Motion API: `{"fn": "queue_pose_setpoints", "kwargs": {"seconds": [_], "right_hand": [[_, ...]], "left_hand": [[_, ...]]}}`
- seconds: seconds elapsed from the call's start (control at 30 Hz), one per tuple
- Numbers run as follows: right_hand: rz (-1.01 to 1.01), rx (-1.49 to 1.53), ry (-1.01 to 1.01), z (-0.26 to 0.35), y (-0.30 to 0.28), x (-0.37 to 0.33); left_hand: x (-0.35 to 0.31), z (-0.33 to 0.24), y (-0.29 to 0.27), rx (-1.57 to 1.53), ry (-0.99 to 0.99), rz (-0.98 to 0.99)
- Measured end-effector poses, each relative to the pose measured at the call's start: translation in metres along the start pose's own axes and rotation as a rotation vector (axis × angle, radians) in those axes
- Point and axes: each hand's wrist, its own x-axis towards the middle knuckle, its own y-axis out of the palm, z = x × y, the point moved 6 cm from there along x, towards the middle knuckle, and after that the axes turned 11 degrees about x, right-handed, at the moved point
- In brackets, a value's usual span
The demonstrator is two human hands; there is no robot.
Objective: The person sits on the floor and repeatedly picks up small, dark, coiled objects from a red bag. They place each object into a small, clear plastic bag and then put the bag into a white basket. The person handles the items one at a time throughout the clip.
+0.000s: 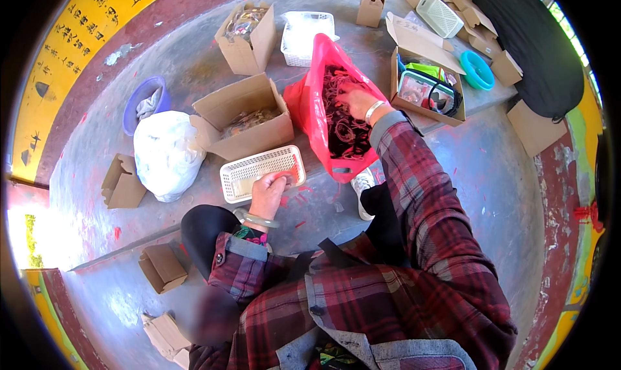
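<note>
My left hand (pixel 268 194), with a pale bangle at the wrist, is at the front right of a cream perforated plastic basket (pixel 236 166). Its fingers are closed on a small reddish piece (pixel 283 175) whose kind I cannot make out. My right hand (pixel 357 103) reaches into an upright pink-red plastic bag (pixel 317 105). Thin dark-red looped strands (pixel 349 137) fill the bag. The fingers of that hand curl down among the strands; their tips are hidden.
An open cardboard box (pixel 265 134) of small packets stands behind the basket. Left of it are a stuffed white bag (pixel 167 153) and a purple basin (pixel 132 108). A carton of mixed items (pixel 446 114) and a turquoise basin (pixel 477 70) lie at right.
</note>
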Motion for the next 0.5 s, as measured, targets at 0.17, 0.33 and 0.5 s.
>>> {"fn": "queue_pose_setpoints", "kwargs": {"seconds": [0.17, 0.33, 0.5], "right_hand": [[0.359, -0.149, 0.490, -0.025, 0.040, -0.022], [0.574, -0.155, 0.409, -0.006, 0.037, -0.022], [0.787, 0.304, 0.587, 0.018, 0.004, -0.049]], "left_hand": [[-0.003, -0.002, 0.001, -0.009, -0.040, 0.037], [-0.001, -0.005, 0.004, 0.012, -0.025, 0.059], [-0.002, -0.005, 0.001, 0.026, -0.013, 0.037]]}}
